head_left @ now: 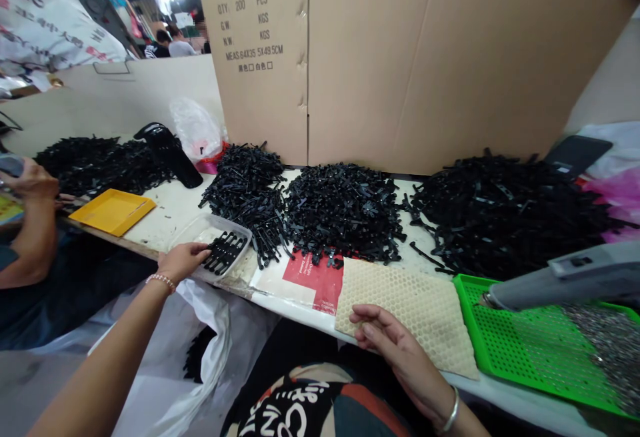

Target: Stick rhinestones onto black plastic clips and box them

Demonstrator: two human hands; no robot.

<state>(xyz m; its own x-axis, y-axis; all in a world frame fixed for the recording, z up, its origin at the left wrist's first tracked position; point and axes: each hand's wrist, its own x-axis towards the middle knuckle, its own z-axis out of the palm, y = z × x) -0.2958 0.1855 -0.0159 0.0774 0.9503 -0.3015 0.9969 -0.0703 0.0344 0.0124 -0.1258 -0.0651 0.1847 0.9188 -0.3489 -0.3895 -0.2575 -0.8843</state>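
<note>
My left hand (184, 262) reaches to a clear plastic tray (243, 231). Its fingers are closed at the ends of black plastic strips (225, 252), which lie side by side in the tray. Whether a strip is pinched in the fingertips is hidden. My right hand (387, 337) hovers by the front edge of a cream honeycomb-textured mat (407, 300), fingers loosely curled and apart, holding nothing visible. Behind the mat spreads a pile of small black parts (345, 207). Another pile of black parts (245, 183) reaches down beside the tray.
A grey tool (565, 277) rests over a green perforated basket (480, 337) with small metal pieces (607, 350). Longer black strips (505, 213) are heaped behind it. Tall cardboard (370, 57) stands at the back. On the left are a yellow tray (114, 210) and another person's hand (35, 180).
</note>
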